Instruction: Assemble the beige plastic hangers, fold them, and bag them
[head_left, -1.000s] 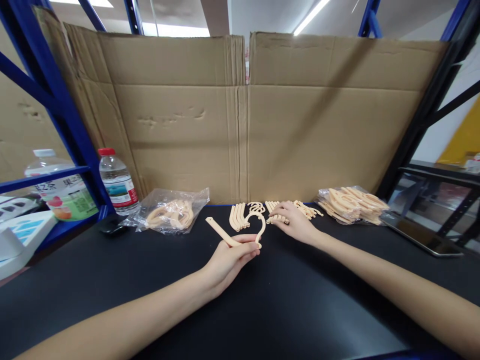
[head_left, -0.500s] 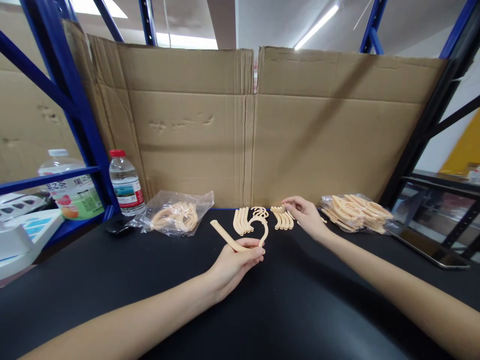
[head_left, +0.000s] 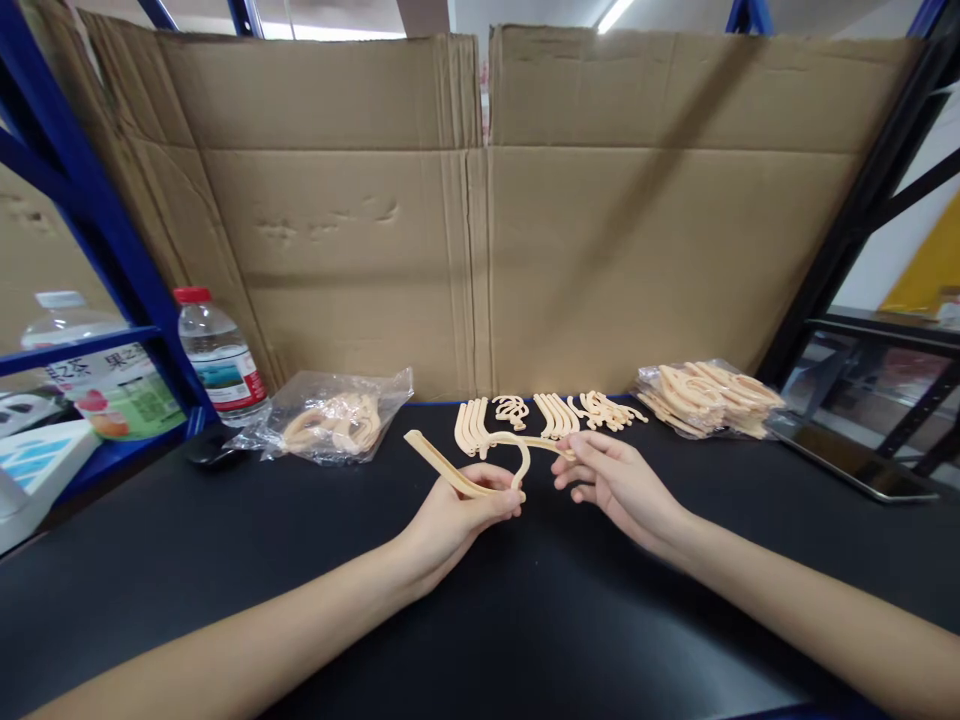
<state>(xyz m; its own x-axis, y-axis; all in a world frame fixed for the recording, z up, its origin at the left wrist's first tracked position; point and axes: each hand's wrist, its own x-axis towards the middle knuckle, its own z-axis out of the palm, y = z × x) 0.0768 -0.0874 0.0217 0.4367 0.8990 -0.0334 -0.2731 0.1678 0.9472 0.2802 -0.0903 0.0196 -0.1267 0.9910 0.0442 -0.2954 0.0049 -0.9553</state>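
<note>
Near the middle of the view, my left hand is closed on a beige plastic hanger arm and a curved hanger hook, pinched together at their lower ends. The arm slants up to the left, and the hook curls above my fingertips. To the right, my right hand grips the end of another beige hanger arm between thumb and fingers. This arm reaches left behind the hook; whether the two touch, I cannot tell. Rows of loose hanger arms and a small group of hooks lie beyond my hands.
On the black table, a clear bag of beige parts sits left, and a filled bag right. A red-capped bottle stands far left. A dark flat tablet-like device lies right. Cardboard walls the back.
My right hand has come back from the loose pieces toward my left hand, now with a hanger arm in it. My left hand keeps its hold. The view has tilted down.
</note>
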